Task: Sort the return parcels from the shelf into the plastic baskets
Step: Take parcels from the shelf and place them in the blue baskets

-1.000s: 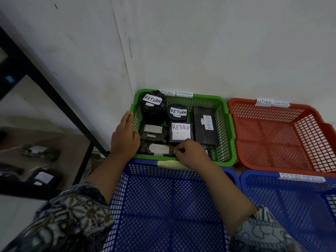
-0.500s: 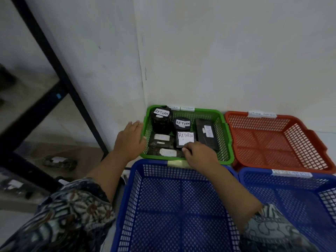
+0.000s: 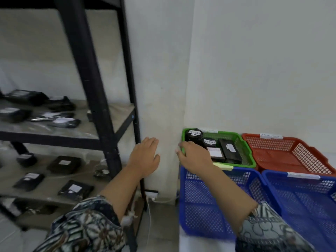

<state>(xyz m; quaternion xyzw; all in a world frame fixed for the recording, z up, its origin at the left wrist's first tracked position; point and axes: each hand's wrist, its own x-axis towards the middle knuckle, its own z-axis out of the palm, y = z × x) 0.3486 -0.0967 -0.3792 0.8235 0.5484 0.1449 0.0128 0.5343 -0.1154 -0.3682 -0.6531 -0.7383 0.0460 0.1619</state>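
Hovering at green basket [image 3: 248,152]: empty right hand [image 3: 195,157].

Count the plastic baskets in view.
4: the green basket at back left, the red basket at back right, the left blue basket before the green one, the right blue basket before the red one. Others may lie off-frame.

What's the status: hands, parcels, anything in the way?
Left hand open, empty, by white wall. Right hand open over near corner of green plastic basket. Black wrapped parcels inside; more on black metal shelf. Nothing blocking seen.
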